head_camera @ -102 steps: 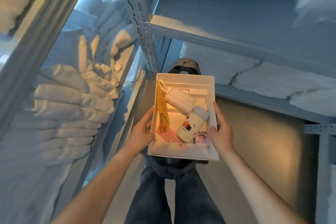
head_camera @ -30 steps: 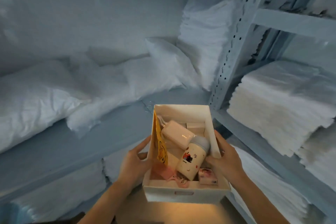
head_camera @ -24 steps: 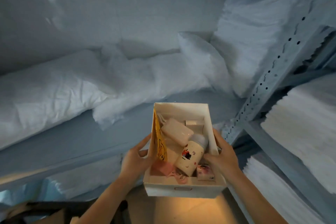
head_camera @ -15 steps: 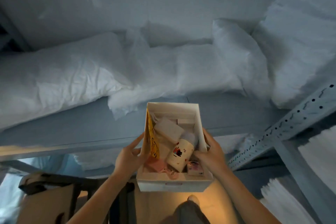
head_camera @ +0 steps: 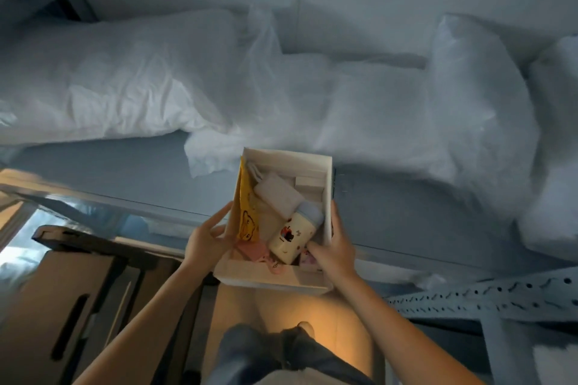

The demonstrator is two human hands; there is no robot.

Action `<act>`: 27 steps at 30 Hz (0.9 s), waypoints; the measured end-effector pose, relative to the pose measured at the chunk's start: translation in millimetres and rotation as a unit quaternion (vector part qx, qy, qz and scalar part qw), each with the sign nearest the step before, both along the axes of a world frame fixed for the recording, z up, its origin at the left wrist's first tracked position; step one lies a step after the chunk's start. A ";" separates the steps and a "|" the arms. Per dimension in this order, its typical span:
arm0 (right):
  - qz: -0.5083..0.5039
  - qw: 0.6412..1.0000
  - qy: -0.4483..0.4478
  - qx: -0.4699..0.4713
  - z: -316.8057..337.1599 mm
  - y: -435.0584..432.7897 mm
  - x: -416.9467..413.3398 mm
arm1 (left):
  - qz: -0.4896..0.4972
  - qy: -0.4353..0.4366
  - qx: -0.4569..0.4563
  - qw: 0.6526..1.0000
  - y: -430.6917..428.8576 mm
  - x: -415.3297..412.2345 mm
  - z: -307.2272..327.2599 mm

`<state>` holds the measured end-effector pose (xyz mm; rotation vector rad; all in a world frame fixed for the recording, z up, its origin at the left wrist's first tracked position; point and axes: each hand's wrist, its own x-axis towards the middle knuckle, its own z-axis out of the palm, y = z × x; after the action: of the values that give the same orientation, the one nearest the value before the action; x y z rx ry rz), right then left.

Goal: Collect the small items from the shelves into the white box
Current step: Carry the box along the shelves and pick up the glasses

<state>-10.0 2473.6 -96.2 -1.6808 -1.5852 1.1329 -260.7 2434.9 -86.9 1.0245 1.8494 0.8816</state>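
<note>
White card box [head_camera: 272,280], small and open on top, held up in the air just in front of the shelf [head_camera: 109,166] edge, above legs in blue jeans [head_camera: 266,350]. Looks light and thin-walled, easy to bend if squeezed hard. Best held by the two long sides, low down, and kept flat.

Inside: a yellow packet [head_camera: 247,212] standing against the left wall, a white block [head_camera: 278,200] further back, a little cream bottle [head_camera: 294,237] with a grey cap lying on its side, something pink [head_camera: 255,251] near the front. All loose, so likely to slide or roll if tipped.

Left hand [head_camera: 206,241] holding the left wall, one finger stretched up along it. Right hand [head_camera: 336,251] gripping the right wall, thumb hooked over the rim next to the bottle.

Behind the box, big white pillows [head_camera: 125,78] lying on the shelf. Down at the left, a brown cardboard carton [head_camera: 62,291]. Down at the right, a grey metal post [head_camera: 500,297] with holes.

Against half a second ago: same hold with both hands, same things in the same spots inside. View swung to the left, so more of the carton showing, post pushed lower and further right, pillows spread wider across the top
</note>
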 end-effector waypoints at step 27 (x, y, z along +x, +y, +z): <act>0.158 0.916 -0.369 0.006 -74.1 159.1 41.4 | -0.005 -0.054 0.042 0.998 16.3 1.8 -9.3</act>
<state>31.4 2632.7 -170.3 -2.0268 -2.3832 0.6255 -258.9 2451.2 -96.2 1.0169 1.7269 0.9973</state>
